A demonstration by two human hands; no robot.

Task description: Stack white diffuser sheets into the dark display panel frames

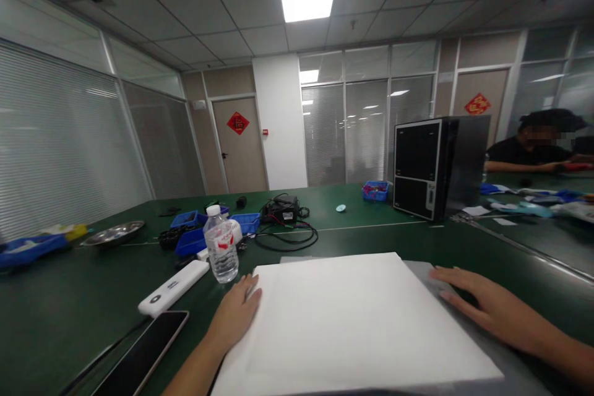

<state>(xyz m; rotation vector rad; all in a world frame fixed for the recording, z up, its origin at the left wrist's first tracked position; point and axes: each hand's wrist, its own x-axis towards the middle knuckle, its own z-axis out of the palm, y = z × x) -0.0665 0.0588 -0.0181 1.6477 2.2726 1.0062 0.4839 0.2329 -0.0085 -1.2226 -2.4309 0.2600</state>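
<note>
A large white sheet (352, 322) lies flat on the green table in front of me, over a greyish, partly see-through layer (422, 272) that shows along its back and right sides. My left hand (237, 309) rests at the sheet's left edge, thumb on the white surface, fingers apart and pointing forward. To the right of the sheet, my right hand (477, 300) lies over the grey layer with its fingers stretched out toward the sheet. Neither hand holds anything.
Left of the sheet are a water bottle (221, 247), a white power strip-like device (174, 289) and a phone (143, 352). Farther back are blue trays (190, 241), black cables (288, 238), a metal dish (116, 233) and a computer case (417, 167). A person sits at the right.
</note>
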